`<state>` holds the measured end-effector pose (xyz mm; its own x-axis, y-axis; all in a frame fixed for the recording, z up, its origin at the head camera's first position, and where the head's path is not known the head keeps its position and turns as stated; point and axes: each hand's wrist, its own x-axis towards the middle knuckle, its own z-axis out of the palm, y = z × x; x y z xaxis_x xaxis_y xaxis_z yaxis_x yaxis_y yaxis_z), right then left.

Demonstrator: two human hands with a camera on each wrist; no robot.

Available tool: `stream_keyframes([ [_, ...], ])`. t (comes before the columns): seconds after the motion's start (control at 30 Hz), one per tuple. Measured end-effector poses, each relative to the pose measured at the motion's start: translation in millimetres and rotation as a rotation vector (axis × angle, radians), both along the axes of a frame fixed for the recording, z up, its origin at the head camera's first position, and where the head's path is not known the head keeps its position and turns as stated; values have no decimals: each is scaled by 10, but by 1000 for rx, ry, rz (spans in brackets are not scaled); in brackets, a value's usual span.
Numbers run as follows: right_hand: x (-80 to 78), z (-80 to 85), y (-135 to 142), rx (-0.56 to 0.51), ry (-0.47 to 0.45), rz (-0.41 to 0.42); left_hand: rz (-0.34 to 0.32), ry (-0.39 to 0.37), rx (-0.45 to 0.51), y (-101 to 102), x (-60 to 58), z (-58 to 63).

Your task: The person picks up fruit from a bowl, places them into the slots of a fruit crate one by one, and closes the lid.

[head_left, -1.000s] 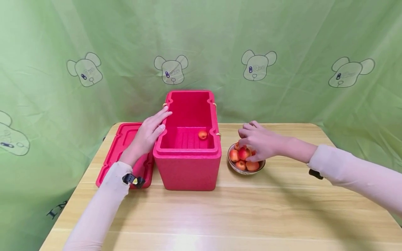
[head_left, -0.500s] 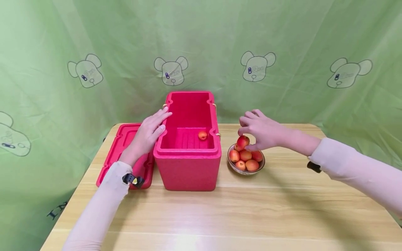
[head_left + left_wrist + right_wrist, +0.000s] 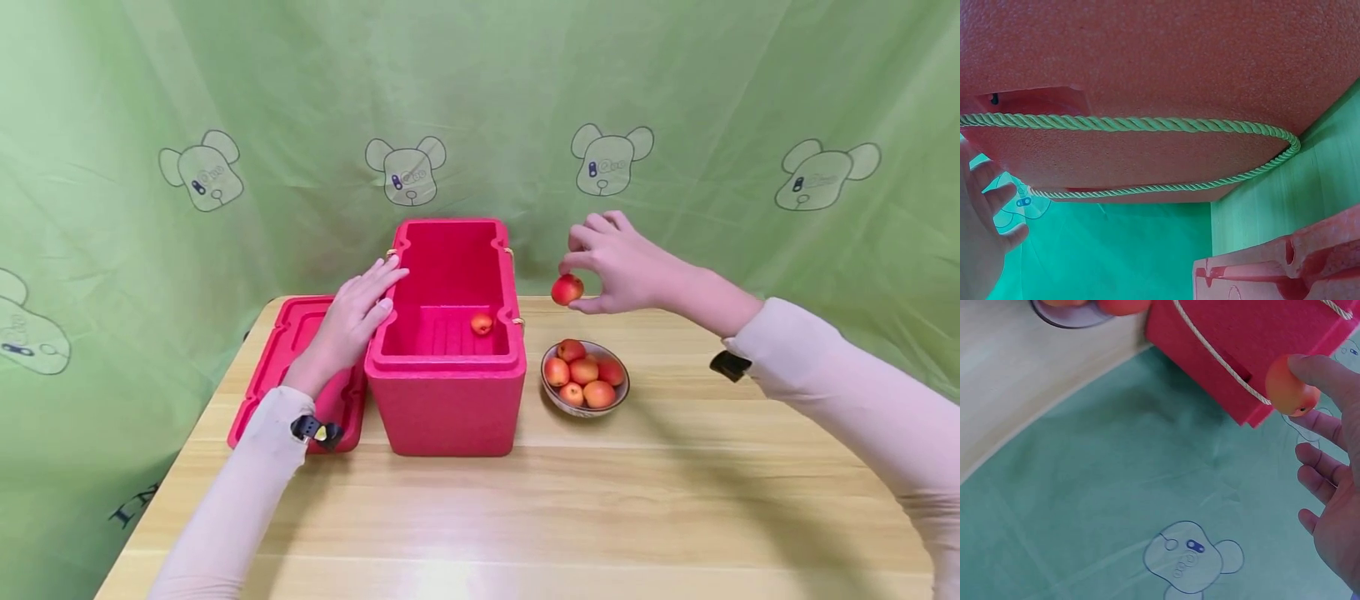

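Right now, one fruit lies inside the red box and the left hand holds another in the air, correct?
Not quite: the right hand, not the left hand, holds the other fruit in the air, as the head view shows. One fruit does lie inside the red box.

Bright light glares off the near tabletop (image 3: 450,533) (softly shadowed at right).

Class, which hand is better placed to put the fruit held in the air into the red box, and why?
Probably the right hand: it pinches that fruit, clear of the bowl, to the open red box's right. The left hand holds no fruit; it rests on the box's left rim.
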<state>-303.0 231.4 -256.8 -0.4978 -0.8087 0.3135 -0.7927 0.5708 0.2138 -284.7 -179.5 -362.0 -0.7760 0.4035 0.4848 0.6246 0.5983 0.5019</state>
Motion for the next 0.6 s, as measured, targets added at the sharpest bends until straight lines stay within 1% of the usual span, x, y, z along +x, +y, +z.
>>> stream_keyframes([
  [0.13, -39, 122, -94, -5, 12, -8, -6, -4, 9, -3, -15, -10],
  [0.3, -113, 229, -206, 1, 23, -24, -14, -3, 16, -2, -19, -25],
  [0.43, -184, 299, -293, 2, 20, -36, -19, -5, 24, -6, -4, -31],
  [0.6, -242, 427, -394, -24, 8, -54, -31, 3, 30, 0, -5, -16],
])
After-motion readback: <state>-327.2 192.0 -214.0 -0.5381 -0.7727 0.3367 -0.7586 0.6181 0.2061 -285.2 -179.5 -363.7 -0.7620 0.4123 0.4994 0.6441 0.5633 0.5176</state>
